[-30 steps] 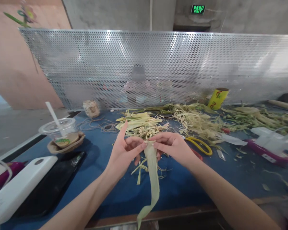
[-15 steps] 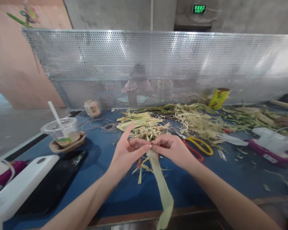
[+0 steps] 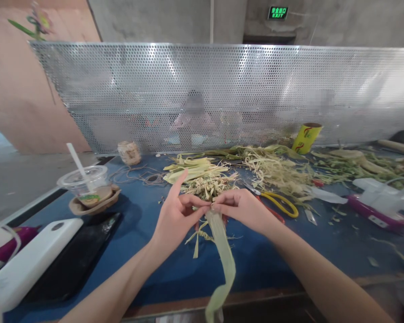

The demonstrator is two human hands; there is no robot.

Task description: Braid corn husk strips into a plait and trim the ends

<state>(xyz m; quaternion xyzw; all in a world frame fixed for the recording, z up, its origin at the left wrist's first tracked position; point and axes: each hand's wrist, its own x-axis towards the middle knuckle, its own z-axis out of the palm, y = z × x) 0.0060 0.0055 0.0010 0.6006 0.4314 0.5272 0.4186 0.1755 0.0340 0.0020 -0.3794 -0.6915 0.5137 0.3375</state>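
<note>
A long pale green strip of corn husk (image 3: 223,251) hangs from my fingertips and curls over the table's front edge. My left hand (image 3: 180,211) pinches its top end between thumb and fingers, index finger raised. Close beside it, my right hand (image 3: 240,210) pinches the same end, so the fingertips of both hands meet. Just beyond them lies a bunch of short, dried husk bits (image 3: 210,186). Flat yellow-green husk pieces (image 3: 197,168) are piled behind that bunch. A twisted strand (image 3: 202,234) shows below my left fingers. What the tucked fingers touch is hidden.
Scissors (image 3: 279,202) with yellow and red handles lie right of my hands, near shredded fibres (image 3: 276,172). On the left are a plastic cup (image 3: 87,179), a black tablet-like slab (image 3: 77,260) and a white device (image 3: 33,264). A perforated metal screen (image 3: 138,89) stands behind.
The husk strip's hanging lower end has swung to the left and curled. Both hands keep their pinch, with the right hand shifted very slightly left.
</note>
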